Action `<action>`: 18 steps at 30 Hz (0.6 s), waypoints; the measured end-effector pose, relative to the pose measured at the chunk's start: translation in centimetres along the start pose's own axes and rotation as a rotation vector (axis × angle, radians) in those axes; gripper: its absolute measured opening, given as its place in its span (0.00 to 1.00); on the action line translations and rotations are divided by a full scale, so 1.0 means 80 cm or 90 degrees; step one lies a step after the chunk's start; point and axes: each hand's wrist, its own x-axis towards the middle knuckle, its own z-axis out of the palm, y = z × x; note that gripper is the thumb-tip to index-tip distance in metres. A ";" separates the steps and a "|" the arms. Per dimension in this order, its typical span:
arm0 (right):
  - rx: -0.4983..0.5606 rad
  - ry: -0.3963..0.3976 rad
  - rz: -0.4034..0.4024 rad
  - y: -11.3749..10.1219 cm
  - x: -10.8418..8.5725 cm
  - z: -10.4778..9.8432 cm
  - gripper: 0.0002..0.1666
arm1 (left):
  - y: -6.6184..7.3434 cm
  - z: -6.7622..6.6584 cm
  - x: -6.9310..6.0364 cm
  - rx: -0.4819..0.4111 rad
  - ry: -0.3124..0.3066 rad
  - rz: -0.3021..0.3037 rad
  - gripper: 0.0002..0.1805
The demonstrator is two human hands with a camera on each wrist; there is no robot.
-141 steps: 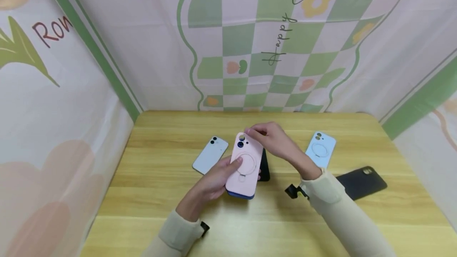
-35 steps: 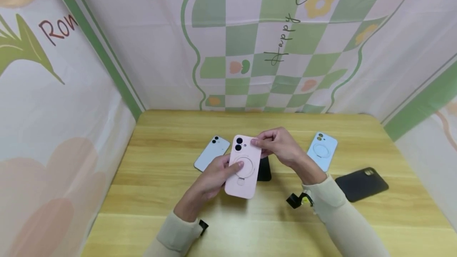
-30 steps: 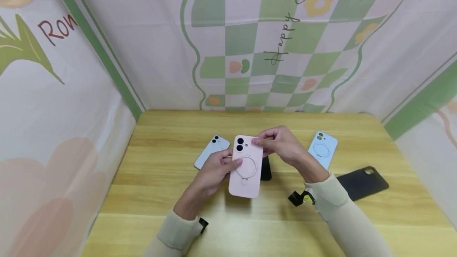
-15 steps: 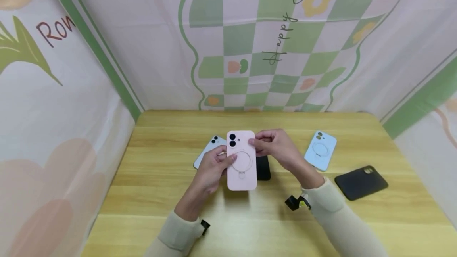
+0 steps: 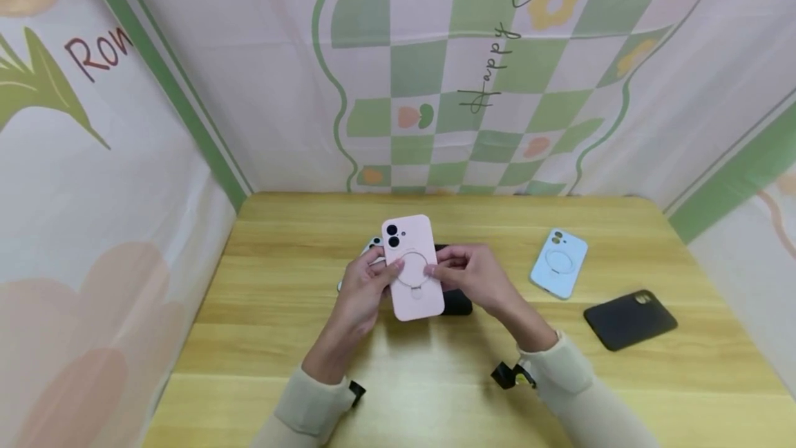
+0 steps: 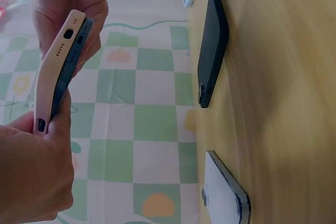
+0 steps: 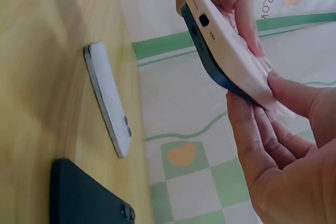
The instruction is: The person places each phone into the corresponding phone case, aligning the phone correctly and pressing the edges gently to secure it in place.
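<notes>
Both hands hold a pink phone case with a ring on its back, raised over the table. Two camera lenses fill its cutout. Inside sits a dark blue phone; its bottom end stands out from the case in both wrist views, with a gap between them. My left hand grips the left side, thumb on the back and fingers underneath. On the right side my right hand pinches case and phone, thumb by the ring. A white phone and a black phone lie beneath, partly covered in the head view.
On the right of the wooden table lie a light blue phone case and a black phone case. A patterned cloth hangs behind the table's far edge.
The lenses have come into the case's cutout since the oldest frame. Lately the case moved left and slightly up, tilting, while my right hand slid from its top corner down the right side.
</notes>
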 end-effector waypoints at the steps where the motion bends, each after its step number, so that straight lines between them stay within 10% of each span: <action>1: -0.007 0.000 -0.006 0.001 0.000 0.000 0.11 | 0.000 0.000 0.000 0.001 -0.001 -0.001 0.19; 18: -0.123 -0.090 -0.068 -0.010 -0.010 -0.010 0.05 | 0.006 -0.005 0.004 0.007 -0.049 -0.024 0.25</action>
